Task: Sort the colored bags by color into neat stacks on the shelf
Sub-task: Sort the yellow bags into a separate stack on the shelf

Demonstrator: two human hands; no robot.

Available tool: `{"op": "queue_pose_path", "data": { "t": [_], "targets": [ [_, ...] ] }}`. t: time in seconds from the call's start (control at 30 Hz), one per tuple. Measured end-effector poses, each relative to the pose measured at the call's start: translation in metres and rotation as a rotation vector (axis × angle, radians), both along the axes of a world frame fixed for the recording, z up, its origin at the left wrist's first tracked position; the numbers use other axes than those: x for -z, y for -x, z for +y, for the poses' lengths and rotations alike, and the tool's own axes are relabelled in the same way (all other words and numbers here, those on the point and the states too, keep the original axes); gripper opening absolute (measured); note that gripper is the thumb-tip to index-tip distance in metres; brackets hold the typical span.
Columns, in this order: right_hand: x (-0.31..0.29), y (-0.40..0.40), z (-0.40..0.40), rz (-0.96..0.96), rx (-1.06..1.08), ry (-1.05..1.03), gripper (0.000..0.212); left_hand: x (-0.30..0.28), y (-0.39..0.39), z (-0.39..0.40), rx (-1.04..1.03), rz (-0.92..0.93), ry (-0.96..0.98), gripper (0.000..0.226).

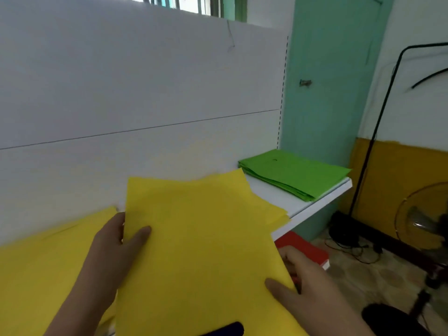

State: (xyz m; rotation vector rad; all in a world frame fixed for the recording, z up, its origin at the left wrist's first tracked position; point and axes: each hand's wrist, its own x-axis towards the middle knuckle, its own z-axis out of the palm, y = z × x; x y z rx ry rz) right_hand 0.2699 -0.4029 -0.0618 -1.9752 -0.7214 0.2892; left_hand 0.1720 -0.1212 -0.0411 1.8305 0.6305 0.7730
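A large yellow bag (201, 238) fills the lower middle of the head view, held flat over the white shelf (312, 202). My left hand (116, 241) pinches its left edge, thumb on top and fingers underneath. My right hand (298, 280) grips its right edge the same way. Another yellow bag (43, 258) lies on the shelf to the left, and the corner of one more yellow bag (274, 212) shows beneath the held one. A neat stack of green bags (295, 173) sits at the shelf's right end.
A white panel wall (145, 93) backs the shelf. Red bags (303, 248) lie on a lower level under the shelf's right part. To the right are a teal door (327, 93), a black stand (373, 132), cables on the floor and a fan (424, 221).
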Motion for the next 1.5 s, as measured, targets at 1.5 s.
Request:
{"op": "queue_pose_path", "data": {
  "t": [1.5],
  "targets": [
    [0.025, -0.296, 0.099, -0.397, -0.405, 0.502, 0.061, 0.056, -0.194, 0.069, -0.417, 0.789, -0.294, 0.051]
  ]
}}
